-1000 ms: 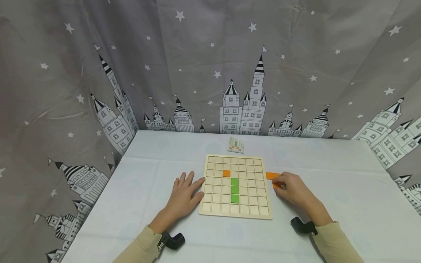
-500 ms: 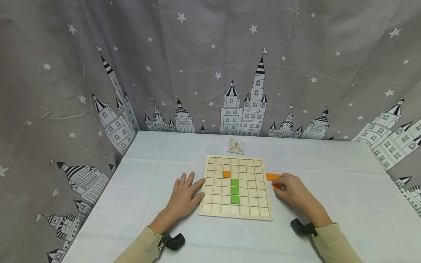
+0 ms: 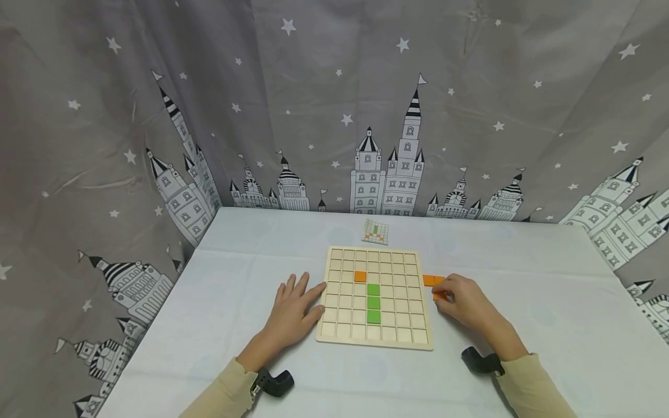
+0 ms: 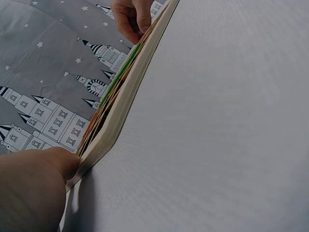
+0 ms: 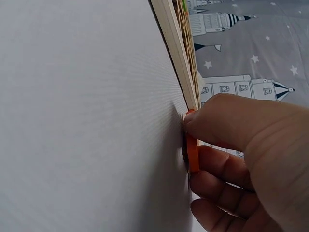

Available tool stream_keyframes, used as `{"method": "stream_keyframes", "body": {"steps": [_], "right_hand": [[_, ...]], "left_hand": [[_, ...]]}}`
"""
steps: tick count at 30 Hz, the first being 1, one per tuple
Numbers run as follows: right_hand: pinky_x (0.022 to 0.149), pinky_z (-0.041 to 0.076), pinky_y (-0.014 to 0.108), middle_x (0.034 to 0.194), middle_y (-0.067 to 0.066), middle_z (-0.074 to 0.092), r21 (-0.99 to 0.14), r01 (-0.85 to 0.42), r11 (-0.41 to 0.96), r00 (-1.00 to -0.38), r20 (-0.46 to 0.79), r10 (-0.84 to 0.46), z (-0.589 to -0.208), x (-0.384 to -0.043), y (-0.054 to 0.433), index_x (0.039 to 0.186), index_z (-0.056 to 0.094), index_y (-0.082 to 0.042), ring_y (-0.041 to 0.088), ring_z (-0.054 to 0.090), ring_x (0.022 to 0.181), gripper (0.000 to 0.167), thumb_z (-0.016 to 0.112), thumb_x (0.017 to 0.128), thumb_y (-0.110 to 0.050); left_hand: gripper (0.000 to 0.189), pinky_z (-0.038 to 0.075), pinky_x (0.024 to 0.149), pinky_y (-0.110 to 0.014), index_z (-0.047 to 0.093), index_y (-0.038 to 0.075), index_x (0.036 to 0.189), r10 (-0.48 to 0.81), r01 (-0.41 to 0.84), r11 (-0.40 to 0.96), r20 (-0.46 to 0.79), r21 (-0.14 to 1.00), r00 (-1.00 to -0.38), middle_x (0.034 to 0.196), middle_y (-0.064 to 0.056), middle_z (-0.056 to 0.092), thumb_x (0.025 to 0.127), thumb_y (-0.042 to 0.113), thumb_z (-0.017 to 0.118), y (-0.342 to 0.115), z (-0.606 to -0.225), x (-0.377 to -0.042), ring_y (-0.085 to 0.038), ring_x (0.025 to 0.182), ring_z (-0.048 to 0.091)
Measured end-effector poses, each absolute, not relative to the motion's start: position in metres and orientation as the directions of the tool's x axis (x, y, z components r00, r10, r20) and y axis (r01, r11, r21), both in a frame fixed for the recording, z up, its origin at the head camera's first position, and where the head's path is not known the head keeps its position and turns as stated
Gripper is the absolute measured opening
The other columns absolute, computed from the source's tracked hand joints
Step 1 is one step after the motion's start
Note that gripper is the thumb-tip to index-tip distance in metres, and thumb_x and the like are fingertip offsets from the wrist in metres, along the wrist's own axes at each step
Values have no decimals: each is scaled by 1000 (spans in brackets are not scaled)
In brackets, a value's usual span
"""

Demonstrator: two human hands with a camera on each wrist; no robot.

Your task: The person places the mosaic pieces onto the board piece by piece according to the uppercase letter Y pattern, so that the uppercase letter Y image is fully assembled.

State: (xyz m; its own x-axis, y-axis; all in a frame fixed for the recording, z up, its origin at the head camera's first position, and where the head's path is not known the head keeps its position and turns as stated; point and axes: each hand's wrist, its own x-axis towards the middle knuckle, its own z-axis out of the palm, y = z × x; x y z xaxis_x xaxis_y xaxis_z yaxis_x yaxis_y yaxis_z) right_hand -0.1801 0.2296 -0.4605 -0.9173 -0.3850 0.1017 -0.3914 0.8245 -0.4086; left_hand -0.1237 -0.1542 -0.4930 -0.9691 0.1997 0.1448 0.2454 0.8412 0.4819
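Observation:
A square wooden grid board [image 3: 374, 345] lies on the white-covered table. Three green tiles [image 3: 373, 303] form a column in its cells, and one orange tile [image 3: 360, 277] sits up and left of them. My left hand [image 3: 294, 313] lies with fingers spread, its index finger and thumb touching the board's left edge. Beyond the right edge, my right hand [image 3: 464, 297] pinches an orange tile [image 5: 193, 155] between thumb and fingers, low over the cloth. Two more orange tiles [image 3: 430, 280] lie in a row against that edge, partly behind the right hand.
A small card [image 3: 375, 231] printed with a coloured grid lies behind the board. At the table's far edge hangs a grey curtain [image 3: 313, 69] with castles and stars. Black wrist cameras are strapped at both sleeves.
Both hands stay nearly in place. The orange tile at the right fingertips has shifted very slightly; the tiles on the board are unchanged.

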Motion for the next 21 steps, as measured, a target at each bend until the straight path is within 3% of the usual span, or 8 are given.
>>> {"method": "stream_keyframes", "body": {"steps": [21], "right_hand": [[66, 45, 28, 89, 5, 68, -409, -386, 827, -919, 96, -382, -456, -183, 229, 100, 78, -2, 14, 52, 75, 18, 77, 83, -6]], "left_hand": [[48, 18, 117, -75, 61, 12, 143, 200, 247, 835, 148, 491, -969, 158, -30, 40, 98, 29, 61, -153, -491, -122, -58, 150, 25]]}}
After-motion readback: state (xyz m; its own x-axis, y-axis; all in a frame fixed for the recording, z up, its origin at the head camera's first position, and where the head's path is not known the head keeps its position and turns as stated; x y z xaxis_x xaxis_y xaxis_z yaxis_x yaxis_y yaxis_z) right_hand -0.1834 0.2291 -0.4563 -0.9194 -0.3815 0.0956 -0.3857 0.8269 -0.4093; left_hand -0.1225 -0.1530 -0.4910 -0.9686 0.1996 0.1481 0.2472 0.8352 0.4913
